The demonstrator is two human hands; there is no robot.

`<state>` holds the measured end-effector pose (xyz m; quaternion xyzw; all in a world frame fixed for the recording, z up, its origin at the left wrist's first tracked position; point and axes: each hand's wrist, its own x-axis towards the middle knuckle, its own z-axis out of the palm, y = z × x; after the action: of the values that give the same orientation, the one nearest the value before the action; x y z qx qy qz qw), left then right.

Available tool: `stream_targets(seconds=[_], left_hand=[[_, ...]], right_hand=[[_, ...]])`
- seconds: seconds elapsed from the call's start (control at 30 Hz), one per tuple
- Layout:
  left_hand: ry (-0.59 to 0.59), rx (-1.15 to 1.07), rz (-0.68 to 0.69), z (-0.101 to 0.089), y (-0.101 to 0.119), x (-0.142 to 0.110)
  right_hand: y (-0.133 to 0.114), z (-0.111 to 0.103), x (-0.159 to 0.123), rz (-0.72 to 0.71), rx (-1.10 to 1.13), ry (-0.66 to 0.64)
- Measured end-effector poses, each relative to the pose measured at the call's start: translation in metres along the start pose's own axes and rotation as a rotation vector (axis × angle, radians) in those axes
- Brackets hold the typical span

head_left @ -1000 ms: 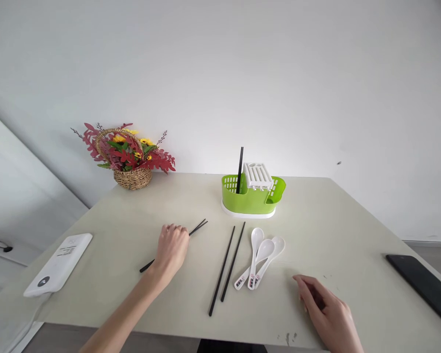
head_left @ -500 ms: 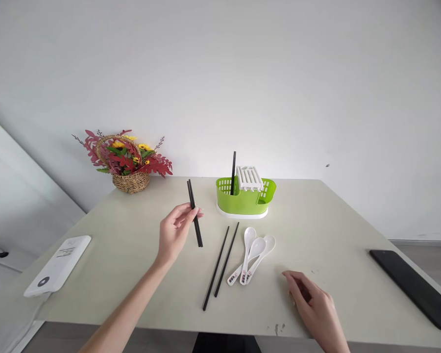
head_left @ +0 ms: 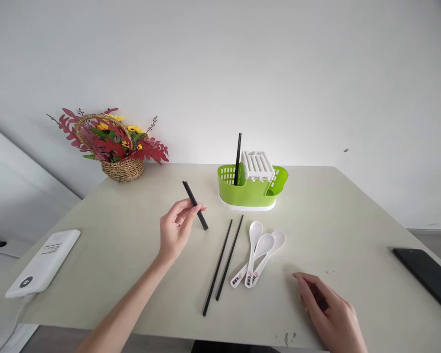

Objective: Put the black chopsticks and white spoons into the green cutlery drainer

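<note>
My left hand (head_left: 177, 225) pinches a pair of black chopsticks (head_left: 191, 195) between thumb and fingers, tilted and held above the table. To its right, two more black chopsticks (head_left: 224, 264) lie side by side on the tabletop. Three white spoons (head_left: 256, 255) overlap beside them, bowls pointing away from me. Behind these stands a green cutlery holder (head_left: 242, 193) with a white slotted top (head_left: 257, 165); black chopsticks (head_left: 238, 159) stand upright in its left compartment. My right hand (head_left: 327, 309) rests near the front edge, fingers curled and thumb against them, with nothing visible inside.
A wicker basket of artificial flowers (head_left: 123, 170) sits at the back left by the wall. At the left edge lies a white power bank (head_left: 46, 262) with a cable. A black phone (head_left: 426, 279) lies along the right edge of the pale table (head_left: 132, 284).
My left hand has lifted the pair of chopsticks off the table and turned them more upright, then tilted them slightly. My right hand stays in place. The view has shifted a little.
</note>
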<state>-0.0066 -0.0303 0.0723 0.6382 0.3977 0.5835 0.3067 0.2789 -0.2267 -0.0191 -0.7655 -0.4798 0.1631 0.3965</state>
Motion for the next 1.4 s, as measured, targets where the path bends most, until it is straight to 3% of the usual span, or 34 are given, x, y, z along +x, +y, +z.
stream_targets(seconds=[0.2,0.4,0.5,0.63,0.73,0.83,0.97,1.1,1.4], left_hand=[[-0.084,0.038,0.038,0.006,-0.001,0.003],[-0.092,0.046,-0.045,0.005,-0.001,0.009],[-0.028,-0.044,-0.152,0.0,-0.002,0.012],[0.053,-0.364,-0.387,-0.003,0.011,0.002],[0.066,-0.574,-0.51,-0.001,0.036,-0.016],[0.049,-0.703,-0.609,0.007,0.062,-0.035],[0.041,-0.76,-0.692,0.023,0.081,-0.053],[0.031,-0.691,-0.722,0.029,0.086,-0.061],[-0.022,-0.474,-0.58,0.011,0.096,-0.057]], right_hand=[[-0.001,-0.002,0.0,0.034,0.001,-0.018],[0.0,-0.001,-0.001,0.055,0.002,-0.045],[0.0,-0.002,0.001,0.044,0.021,-0.035],[-0.007,-0.005,-0.003,0.071,0.145,-0.078],[-0.027,-0.006,-0.018,0.119,0.396,-0.203],[-0.061,-0.004,-0.037,0.079,0.639,-0.374],[-0.102,0.0,-0.045,0.009,0.745,-0.474],[-0.115,0.0,-0.037,-0.05,0.594,-0.468],[-0.101,-0.007,-0.037,-0.075,0.502,-0.298]])
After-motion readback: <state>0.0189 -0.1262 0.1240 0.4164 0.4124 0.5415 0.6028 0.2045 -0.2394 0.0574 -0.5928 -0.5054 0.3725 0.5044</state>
